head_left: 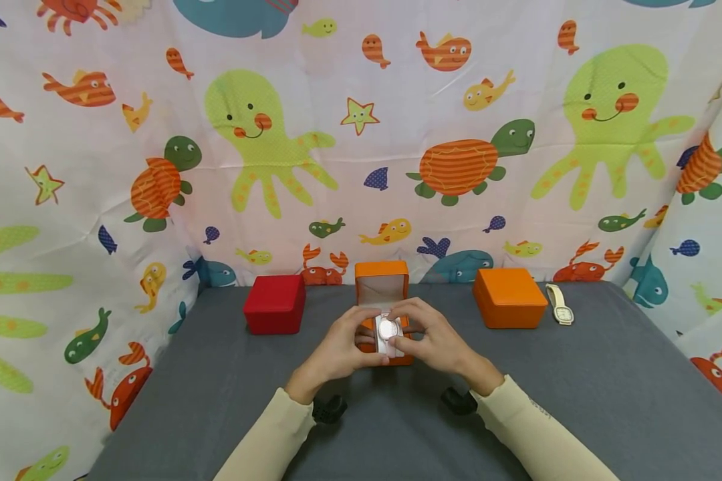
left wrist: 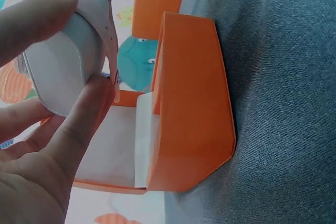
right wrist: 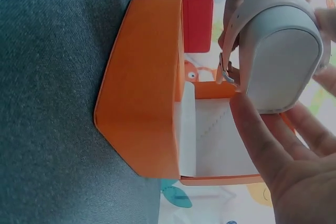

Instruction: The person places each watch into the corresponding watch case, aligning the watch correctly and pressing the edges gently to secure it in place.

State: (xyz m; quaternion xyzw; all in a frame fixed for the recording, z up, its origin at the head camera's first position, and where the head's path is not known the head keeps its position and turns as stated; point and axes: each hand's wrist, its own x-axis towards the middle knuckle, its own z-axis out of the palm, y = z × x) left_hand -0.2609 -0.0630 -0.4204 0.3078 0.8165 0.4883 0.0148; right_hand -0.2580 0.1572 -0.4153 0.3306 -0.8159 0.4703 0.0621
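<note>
And here's the white-strapped wristwatch (head_left: 388,328), dial up, wrapped around its pale cushion (right wrist: 283,69) and held over the base of the open orange box (left wrist: 194,103), not seated inside it! The left hand (head_left: 343,344) has its thumb and fingers bent round one end of the cushion, pinching it; the right hand (head_left: 439,337) pinches the other end the same way, its thumb close by the dial. So, the tally: lid up, pale lining on show, watch on its cushion. The buckle (right wrist: 226,71) shows from the right wrist, but whether it's fastened I can't tell. What's left, by my reading, is any final settling of the strap and the cushion's seating in the box, with the lid to close. Out wide, the red box (head_left: 275,304) sits shut, so does the second orange box (head_left: 510,298), and a cream wristwatch (head_left: 560,305) lies loose beside it.
</note>
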